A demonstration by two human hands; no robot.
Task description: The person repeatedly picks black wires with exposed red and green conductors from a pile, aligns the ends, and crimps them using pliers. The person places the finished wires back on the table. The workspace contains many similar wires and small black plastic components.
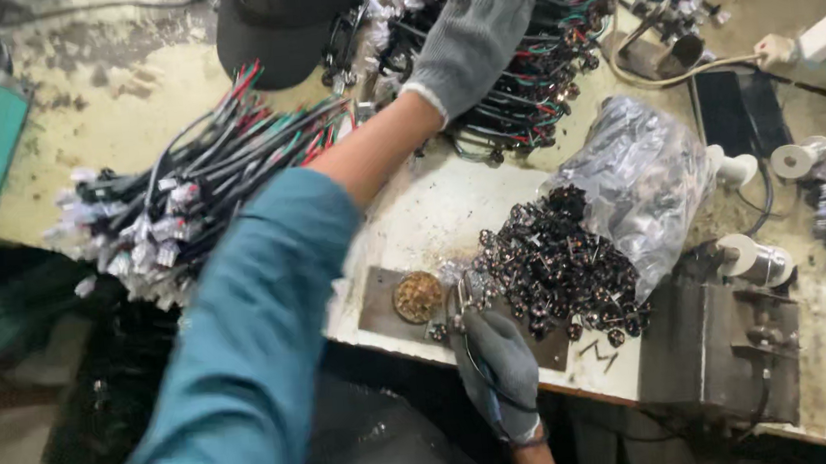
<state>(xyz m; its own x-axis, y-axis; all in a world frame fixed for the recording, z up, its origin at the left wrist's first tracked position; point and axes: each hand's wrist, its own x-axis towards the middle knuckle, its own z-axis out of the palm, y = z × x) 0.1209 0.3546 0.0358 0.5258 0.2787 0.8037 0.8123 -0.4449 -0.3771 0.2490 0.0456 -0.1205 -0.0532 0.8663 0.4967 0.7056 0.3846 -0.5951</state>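
workbench (431,211) stained, cream | wire bundles (194,195) | plastic bag (640,180) | small dark parts (558,265), possibly buttons | black cap (274,22)

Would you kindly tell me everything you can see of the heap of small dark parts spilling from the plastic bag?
The heap of small dark parts lies on the worn pale workbench, spilling from the open mouth of a crinkled clear plastic bag lying on its side. The pieces look like tiny round black components with glinting metal spots and thin pins; finer detail is too small to tell. A few strays sit apart near the bench edge. The gloved right hand rests at the heap's lower left edge, beside a round brass-coloured disc.
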